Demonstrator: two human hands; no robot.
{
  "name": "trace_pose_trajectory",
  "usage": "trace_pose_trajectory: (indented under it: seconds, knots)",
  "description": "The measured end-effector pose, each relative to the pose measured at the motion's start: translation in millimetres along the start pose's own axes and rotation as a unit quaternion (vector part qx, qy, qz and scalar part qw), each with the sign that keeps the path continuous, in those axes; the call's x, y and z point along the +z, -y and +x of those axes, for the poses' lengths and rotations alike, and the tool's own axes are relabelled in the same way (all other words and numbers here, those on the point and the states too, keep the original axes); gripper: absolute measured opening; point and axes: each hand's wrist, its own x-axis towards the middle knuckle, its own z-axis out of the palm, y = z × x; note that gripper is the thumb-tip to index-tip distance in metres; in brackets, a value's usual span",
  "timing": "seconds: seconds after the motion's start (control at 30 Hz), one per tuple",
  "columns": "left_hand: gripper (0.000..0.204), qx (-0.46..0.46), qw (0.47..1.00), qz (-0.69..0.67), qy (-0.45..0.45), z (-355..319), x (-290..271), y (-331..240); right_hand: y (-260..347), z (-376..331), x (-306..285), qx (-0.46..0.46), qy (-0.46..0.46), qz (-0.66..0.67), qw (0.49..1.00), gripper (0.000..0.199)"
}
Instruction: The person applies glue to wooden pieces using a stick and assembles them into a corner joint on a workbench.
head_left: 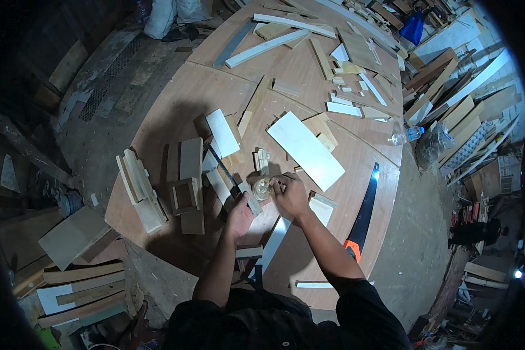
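My left hand is closed around a small pale strip of wood, tilted over the table. Just right of it stands a small round clear container with yellowish contents. My right hand has its fingers pinched together at the container's right rim. Whatever those fingertips hold is too small to make out. Behind the container is a little stack of short wooden pieces. To the left, a brown wooden assembly with a square frame rests on the tabletop.
A handsaw with an orange handle lies along the table's right side. A wide white board sits beyond my hands. Stacked strips stand at the left edge. Offcuts cover the far tabletop, near a clear plastic bottle.
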Motion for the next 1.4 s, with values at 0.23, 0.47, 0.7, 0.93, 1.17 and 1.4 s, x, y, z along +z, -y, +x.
trace_pose_trajectory:
  seconds: [0.23, 0.47, 0.7, 0.93, 1.17, 1.4]
  knots:
    - [0.055, -0.063, 0.99, 0.093, -0.09, -24.0, -2.3, -16.0, 7.3, -12.0, -36.5, 0.072, -0.098, 0.014, 0.992, 0.013]
    - [0.043, 0.046, 0.956, 0.229, -0.177, -67.5, 32.5, -55.9, 36.3, -63.8, -106.8, 0.229, -0.092, 0.435, 0.866, 0.015]
    - [0.036, -0.086, 0.99, 0.085, 0.076, -134.0, 179.2, -54.2, 113.7, -165.8, -167.0, 0.175, -0.116, 0.544, 0.813, 0.011]
    - [0.038, -0.186, 0.965, 0.052, 0.177, -185.5, 268.5, -13.9, 152.5, -267.6, -215.3, 0.025, -0.198, 0.427, 0.882, 0.018]
    - [0.04, -0.257, 0.937, 0.077, 0.225, -227.9, 321.3, 58.9, 155.7, -362.3, -260.3, 0.016, -0.276, 0.369, 0.887, 0.022]
    - [0.042, -0.302, 0.919, 0.041, 0.25, -278.6, 369.2, 129.3, 149.1, -444.4, -291.0, -0.037, -0.362, 0.212, 0.907, 0.022]
